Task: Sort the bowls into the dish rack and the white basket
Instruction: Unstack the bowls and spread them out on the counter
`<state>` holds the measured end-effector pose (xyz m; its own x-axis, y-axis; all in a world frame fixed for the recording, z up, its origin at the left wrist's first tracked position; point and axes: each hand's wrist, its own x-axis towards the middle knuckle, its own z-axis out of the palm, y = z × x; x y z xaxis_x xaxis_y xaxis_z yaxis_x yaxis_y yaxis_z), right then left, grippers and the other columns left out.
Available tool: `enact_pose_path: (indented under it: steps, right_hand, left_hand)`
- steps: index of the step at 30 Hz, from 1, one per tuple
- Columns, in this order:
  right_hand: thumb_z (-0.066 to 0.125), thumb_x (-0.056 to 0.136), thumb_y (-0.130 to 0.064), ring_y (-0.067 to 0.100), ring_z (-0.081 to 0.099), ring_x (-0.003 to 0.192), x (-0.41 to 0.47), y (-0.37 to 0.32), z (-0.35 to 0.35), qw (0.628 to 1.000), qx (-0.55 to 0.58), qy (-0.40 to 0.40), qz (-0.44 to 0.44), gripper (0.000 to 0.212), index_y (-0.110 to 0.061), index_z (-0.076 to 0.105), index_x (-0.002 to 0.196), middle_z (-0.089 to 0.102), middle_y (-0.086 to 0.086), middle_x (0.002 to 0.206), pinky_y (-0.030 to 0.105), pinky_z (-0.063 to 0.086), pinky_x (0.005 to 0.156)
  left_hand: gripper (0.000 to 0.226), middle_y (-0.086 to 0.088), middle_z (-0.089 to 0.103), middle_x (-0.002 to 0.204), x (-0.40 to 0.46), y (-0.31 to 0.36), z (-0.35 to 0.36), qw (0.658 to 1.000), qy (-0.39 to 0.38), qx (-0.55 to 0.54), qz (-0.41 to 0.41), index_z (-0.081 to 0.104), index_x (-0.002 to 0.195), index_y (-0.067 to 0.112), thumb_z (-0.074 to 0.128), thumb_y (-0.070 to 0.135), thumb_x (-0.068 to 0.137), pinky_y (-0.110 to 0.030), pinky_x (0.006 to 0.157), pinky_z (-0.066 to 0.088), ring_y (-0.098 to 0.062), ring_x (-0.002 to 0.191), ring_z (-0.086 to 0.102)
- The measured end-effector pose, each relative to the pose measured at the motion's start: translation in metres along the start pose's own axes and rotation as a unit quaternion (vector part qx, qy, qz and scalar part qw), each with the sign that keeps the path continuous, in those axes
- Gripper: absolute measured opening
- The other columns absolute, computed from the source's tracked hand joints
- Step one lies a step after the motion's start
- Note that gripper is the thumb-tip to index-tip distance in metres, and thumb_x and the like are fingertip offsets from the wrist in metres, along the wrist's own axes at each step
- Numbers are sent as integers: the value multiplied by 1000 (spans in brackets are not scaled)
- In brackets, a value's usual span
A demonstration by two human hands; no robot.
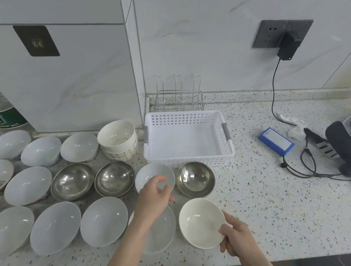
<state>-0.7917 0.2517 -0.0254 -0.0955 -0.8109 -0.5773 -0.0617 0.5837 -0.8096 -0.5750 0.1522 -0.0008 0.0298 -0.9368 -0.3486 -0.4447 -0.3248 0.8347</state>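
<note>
My right hand [236, 234] has a pinching grip on the rim of a cream bowl [200, 222], just above the table [275, 197] near its front edge. Left hand [155, 195] is curling onto the small white bowl [153, 174]. Glazed ceramic, I reckon: slick and chippable, so rim holds. White basket [186, 138] sits empty just behind, dish rack [179, 94] behind that. A steel bowl [195, 179] sits in the way.

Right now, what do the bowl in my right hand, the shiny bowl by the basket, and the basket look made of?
Cream bowl: probably glazed ceramic, smooth with a soft sheen; could be melamine.
Shiny bowl: metal, likely stainless steel, given its mirror-like reflections.
White basket: plastic, matte, with moulded rows of holes.
</note>
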Motion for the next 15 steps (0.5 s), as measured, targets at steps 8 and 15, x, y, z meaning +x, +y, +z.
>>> enact_pose_path:
  steps: [8, 15]
  right_hand:
    - [42, 89, 2, 10, 42, 38, -10, 2, 15, 999, 5, 52, 8, 55, -31, 56, 131, 53, 11, 47, 21, 28, 39]
    - [44, 91, -1, 10, 41, 37, -14, 3, 23, 997, -2, 79, 19, 55, -30, 54, 136, 54, 12, 48, 20, 28, 37]
  left_hand:
    - [30, 4, 75, 73, 2, -12, -29, 999, -2, -34, 9, 54, 123, 32, 56, 24, 94, -31, 63, 51, -8, 54, 54]
    - [28, 5, 75, 71, 10, -17, -47, 998, -12, -55, 13, 54, 119, 31, 57, 23, 93, -27, 61, 47, -1, 52, 59]
